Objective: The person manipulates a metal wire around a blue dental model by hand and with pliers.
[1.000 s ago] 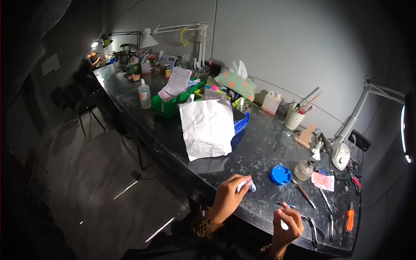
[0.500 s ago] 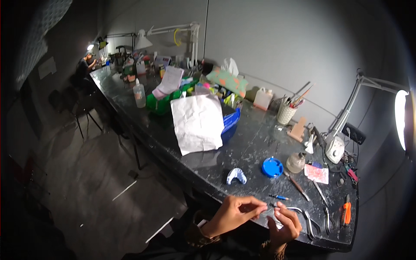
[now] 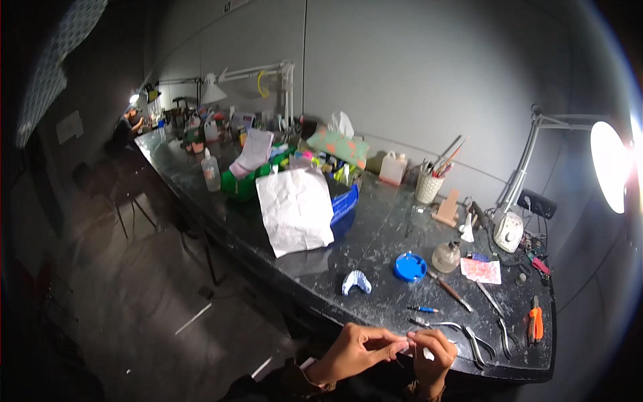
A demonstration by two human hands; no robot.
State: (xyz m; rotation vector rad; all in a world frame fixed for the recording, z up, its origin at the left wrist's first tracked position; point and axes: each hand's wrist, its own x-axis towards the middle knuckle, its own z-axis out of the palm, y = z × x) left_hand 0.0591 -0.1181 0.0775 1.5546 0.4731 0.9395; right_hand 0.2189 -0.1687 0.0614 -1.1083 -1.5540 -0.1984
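We see both hands meeting at the near edge of the dark workbench [image 3: 281, 261]. The left hand [image 3: 355, 350] has its fingers [image 3: 395, 337] drawn together in a pinch, and the right hand [image 3: 432, 352] curls its fingers [image 3: 429, 337] toward them, so that the fingertips of both hands touch around a small pale piece [image 3: 408, 346]. We cannot tell what the piece is; it is mostly hidden between the fingertips.

Just beyond the fingertips, on the bench, lie a pair of metal pliers [image 3: 469, 335] with thin curved handles, and a little farther out a short blue-tipped tool [image 3: 423, 309]. Beyond and to the left of the fingers sits a white-and-blue dental mould [image 3: 356, 282], well apart from both hands. Farther out from the fingers is a round blue lid [image 3: 410, 266], and beside it a small glass burner [image 3: 446, 256]. To the right of the fingers, near the bench end, lie orange-handled cutters [image 3: 535, 321]. Far beyond the fingers a crumpled sheet of white paper [image 3: 295, 209] hangs over a blue tray [image 3: 345, 206], and a desk lamp [image 3: 606, 164] shines at the right. Another person [image 3: 127, 127] sits at the far end of the bench.
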